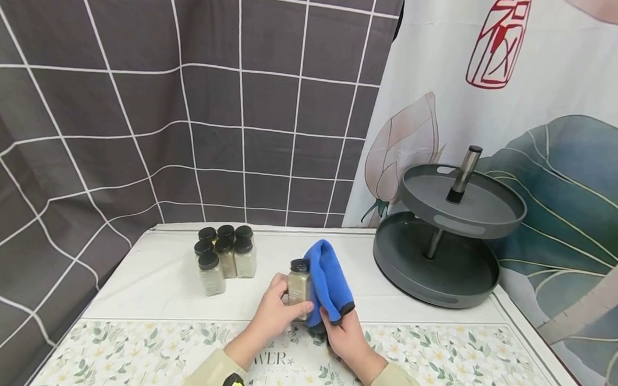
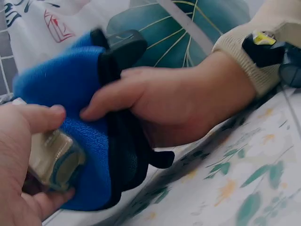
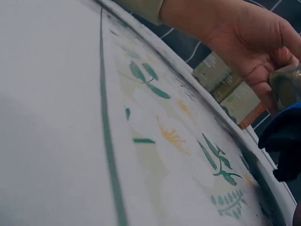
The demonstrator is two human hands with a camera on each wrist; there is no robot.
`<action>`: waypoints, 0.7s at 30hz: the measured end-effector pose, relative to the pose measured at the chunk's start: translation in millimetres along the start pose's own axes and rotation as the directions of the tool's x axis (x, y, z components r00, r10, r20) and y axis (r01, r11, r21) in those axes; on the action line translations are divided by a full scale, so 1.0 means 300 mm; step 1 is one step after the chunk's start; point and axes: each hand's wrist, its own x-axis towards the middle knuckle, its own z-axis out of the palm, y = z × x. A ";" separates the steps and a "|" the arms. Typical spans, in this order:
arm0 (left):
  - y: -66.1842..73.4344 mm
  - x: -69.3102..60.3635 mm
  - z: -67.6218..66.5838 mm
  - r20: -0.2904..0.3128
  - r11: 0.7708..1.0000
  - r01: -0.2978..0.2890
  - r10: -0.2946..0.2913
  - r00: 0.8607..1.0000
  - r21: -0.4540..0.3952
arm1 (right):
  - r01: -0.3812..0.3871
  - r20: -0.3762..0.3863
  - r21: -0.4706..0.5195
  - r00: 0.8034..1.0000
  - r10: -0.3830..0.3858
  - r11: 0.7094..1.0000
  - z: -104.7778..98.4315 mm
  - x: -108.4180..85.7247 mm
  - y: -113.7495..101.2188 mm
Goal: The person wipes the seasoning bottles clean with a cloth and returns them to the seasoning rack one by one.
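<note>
In the head view the left hand [image 1: 272, 312] grips a square glass jar [image 1: 298, 287] with a black lid, held upright near the table's middle. The right hand [image 1: 344, 335] holds a blue cloth [image 1: 329, 278] with dark edging against the jar's right side. Seen from the left wrist, the jar's base [image 2: 66, 165] shows between the left thumb and fingers, touching the cloth [image 2: 89, 146], and the right thumb lies over the cloth. The right wrist view catches the left hand [image 3: 249, 42] around the jar [image 3: 287, 89], with part of the cloth [image 3: 282, 136] at the right edge.
Several black-lidded jars [image 1: 224, 257] stand grouped at the table's back left. A dark grey two-tier round tray [image 1: 435, 281] with a metal post stands at the back right. A floral mat [image 1: 452, 364] covers the front of the table, and curtains [image 1: 272, 103] hang behind.
</note>
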 end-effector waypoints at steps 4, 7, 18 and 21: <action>-0.002 -0.004 0.008 -0.002 0.997 -0.024 0.023 1.000 -0.073 | 0.077 -0.100 -0.009 0.992 -0.078 0.997 0.001 -0.005 0.009; -0.009 -0.004 0.009 -0.030 0.992 0.007 -0.011 0.999 -0.125 | 0.234 -0.132 -0.058 0.962 -0.240 0.970 -0.002 -0.010 0.011; -0.015 -0.013 0.018 0.030 0.969 0.041 -0.034 0.999 -0.242 | -0.035 -0.145 0.017 0.989 0.037 0.999 -0.006 -0.015 -0.008; -0.012 -0.015 0.024 0.038 0.967 0.030 -0.021 0.999 -0.254 | 0.031 -0.182 -0.047 0.982 -0.039 0.998 -0.004 -0.014 -0.004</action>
